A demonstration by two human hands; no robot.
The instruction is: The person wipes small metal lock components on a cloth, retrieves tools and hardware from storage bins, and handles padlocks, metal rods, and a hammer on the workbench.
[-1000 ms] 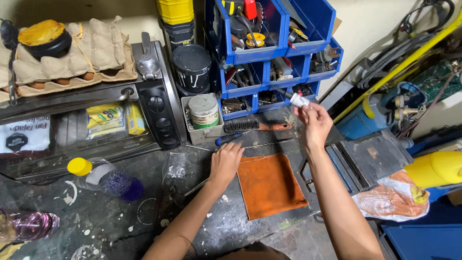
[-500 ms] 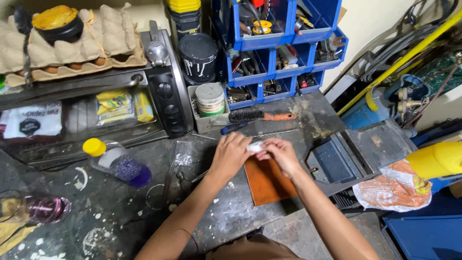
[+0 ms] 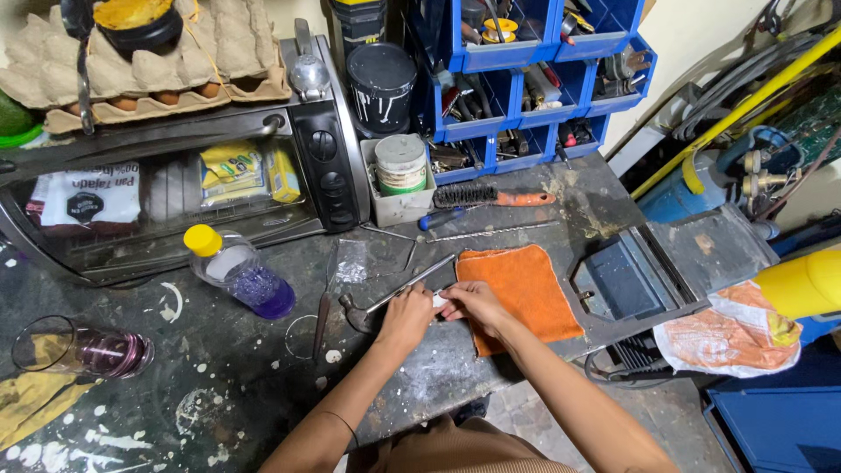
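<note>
My left hand [image 3: 406, 315] and my right hand [image 3: 469, 302] meet over the dark, paint-spattered workbench [image 3: 263, 385], both pinching a small white object [image 3: 440, 300] between the fingertips. What the object is I cannot tell. It sits just left of an orange cloth [image 3: 519, 292] spread on the bench. A small hammer with a metal handle [image 3: 399, 293] lies under and beside my left hand.
A toaster oven [image 3: 175, 193] with egg cartons on top stands at back left. Blue parts bins [image 3: 526, 79], a black can [image 3: 381, 83], a wire brush [image 3: 491, 197], a screwdriver [image 3: 442, 219], a lying bottle with purple liquid [image 3: 241, 271], a glass [image 3: 79, 350] and an open grey box [image 3: 626, 280] surround me.
My right hand came down from the blue bins with the small white object and joined my left hand beside the orange cloth. The view shifted slightly.
</note>
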